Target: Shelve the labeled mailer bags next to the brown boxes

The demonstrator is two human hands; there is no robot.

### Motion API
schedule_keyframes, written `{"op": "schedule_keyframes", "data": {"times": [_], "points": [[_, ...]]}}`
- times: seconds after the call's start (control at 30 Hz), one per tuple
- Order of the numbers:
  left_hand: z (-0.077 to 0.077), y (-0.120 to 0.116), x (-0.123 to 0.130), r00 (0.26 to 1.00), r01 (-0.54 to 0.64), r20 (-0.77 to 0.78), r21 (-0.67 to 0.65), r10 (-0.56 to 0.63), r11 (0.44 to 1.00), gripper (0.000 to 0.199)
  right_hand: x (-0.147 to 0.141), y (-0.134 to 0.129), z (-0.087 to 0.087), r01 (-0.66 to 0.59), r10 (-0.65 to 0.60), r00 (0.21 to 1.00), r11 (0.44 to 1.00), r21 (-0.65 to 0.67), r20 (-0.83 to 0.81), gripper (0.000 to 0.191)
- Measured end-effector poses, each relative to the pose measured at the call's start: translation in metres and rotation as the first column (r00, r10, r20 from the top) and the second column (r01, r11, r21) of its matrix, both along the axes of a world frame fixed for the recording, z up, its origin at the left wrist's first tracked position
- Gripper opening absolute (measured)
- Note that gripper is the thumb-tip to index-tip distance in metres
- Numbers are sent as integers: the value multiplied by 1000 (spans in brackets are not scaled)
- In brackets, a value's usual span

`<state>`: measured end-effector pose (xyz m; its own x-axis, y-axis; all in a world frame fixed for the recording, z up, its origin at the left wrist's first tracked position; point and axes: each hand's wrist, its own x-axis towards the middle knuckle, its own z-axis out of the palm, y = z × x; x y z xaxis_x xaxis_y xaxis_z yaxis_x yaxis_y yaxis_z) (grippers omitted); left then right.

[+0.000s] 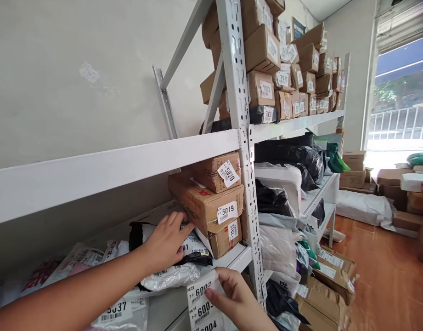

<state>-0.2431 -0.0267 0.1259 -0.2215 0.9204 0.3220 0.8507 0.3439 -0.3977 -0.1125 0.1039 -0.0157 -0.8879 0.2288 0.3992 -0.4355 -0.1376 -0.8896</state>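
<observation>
My left hand point(168, 241) lies on a black-and-white plastic mailer point(197, 248), its fingers loosely spread and its fingertips next to the stacked boxes; part of the mailer is hidden under it. Between thumb and fingers, my right hand point(234, 294) grips a strip of number labels point(201, 305) reading 6002, 6003 and 6004. Right of my left hand stands a stack of cardboard boxes: one labelled 5020 point(211, 172) on top, a larger one labelled 5019 point(204, 197) beneath it, and a box with a 7015 label point(225, 239) at the bottom.
Clear and white parcel bags point(118, 310) lie on the shelf at the left. A white shelf beam point(128, 168) crosses above my arms, and a perforated upright point(236, 82) rises at its right end. Beyond are loaded shelves point(301, 120) and cartons point(321, 294) on the floor.
</observation>
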Motion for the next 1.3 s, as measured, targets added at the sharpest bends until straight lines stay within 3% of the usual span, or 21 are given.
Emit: {"op": "schedule_keyframes", "data": {"times": [0.07, 0.13, 0.27, 0.43, 0.6, 0.77, 1.03, 1.23, 1.3], "points": [[0, 1, -1, 999, 42, 34, 23, -43, 999, 35, -1, 0, -1, -10, 10, 1000, 1000, -23, 2, 35], [1, -1, -8, 984, 163, 63, 31, -164, 986, 19, -2, -1, -2, -39, 40, 999, 998, -58, 8, 35], [1, -10, -22, 887, 445, 169, -68, -429, 893, 22, -7, -3, 3, -95, 97, 995, 985, -143, 4, 36], [4, -18, -24, 829, 495, 338, -72, -446, 866, 22, -19, -9, 20, -9, -2, 999, 980, -200, -54, 37], [9, -20, -18, 760, 427, 537, 13, -366, 904, 26, -37, -16, 31, 25, -40, 997, 977, -212, -67, 42], [11, -19, -13, 713, 221, 665, 84, -220, 972, 21, -49, -20, 33, 174, -181, 981, 980, -94, -66, 46], [6, -11, -11, 871, 85, 487, -5, -72, 996, 20, -48, -21, 46, 348, -348, 936, 938, 13, 48, 52], [6, -6, -1, 964, -25, 257, -140, 61, 990, 21, -46, -21, 48, 392, -391, 916, 920, 6, 84, 55], [5, -4, 3, 974, -77, 200, -165, 110, 983, 21, -45, -21, 46, 354, -350, 930, 935, -17, 111, 54]]}}
